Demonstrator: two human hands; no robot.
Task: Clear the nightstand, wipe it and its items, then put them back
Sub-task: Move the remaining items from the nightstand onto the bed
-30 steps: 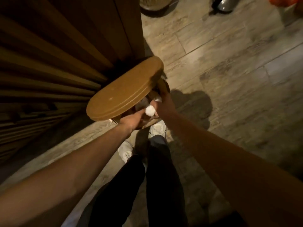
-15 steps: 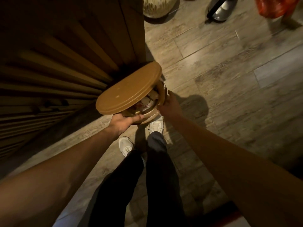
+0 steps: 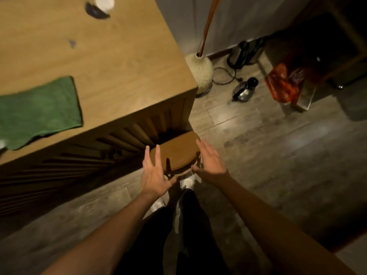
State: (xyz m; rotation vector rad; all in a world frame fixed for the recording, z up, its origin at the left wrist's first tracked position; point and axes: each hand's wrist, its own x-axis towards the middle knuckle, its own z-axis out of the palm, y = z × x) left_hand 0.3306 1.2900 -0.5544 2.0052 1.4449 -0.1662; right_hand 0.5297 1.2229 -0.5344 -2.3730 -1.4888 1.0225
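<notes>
I see both of my hands spread wide above a small round wooden stool [image 3: 175, 154] that stands on the floor just beside the front of the counter [image 3: 111, 62]. My left hand [image 3: 154, 173] hovers at the stool's near left edge with its fingers straight and fanned out, thumb pointing toward the stool's rim; it holds nothing, and I cannot tell whether a fingertip touches the wood. My right hand [image 3: 211, 162] is on the stool's right side, palm turned inward, fingers straight and together, also holding nothing. The stool's round top sits between the two hands, and something pale shows just under its near rim, too dim for me to make out.

The nightstand is the large wooden counter at upper left, with a slatted front face. On its top lies a green cloth [image 3: 38, 112], flat and near the left edge. Farther back on the same top is a blurred dark and white object [image 3: 100, 6] that I cannot identify.

On the wooden floor [image 3: 268, 155] to the right of the counter stands a round pale vase [image 3: 200, 71] against the wall, with a reddish stem rising from it. Near it lies a dark cable [image 3: 225, 76], a dark and silver object [image 3: 245, 90] lying on its side, and an orange plastic bag [image 3: 282, 84]. My dark trousers and a white shoe [image 3: 187, 180] show below the stool.
</notes>
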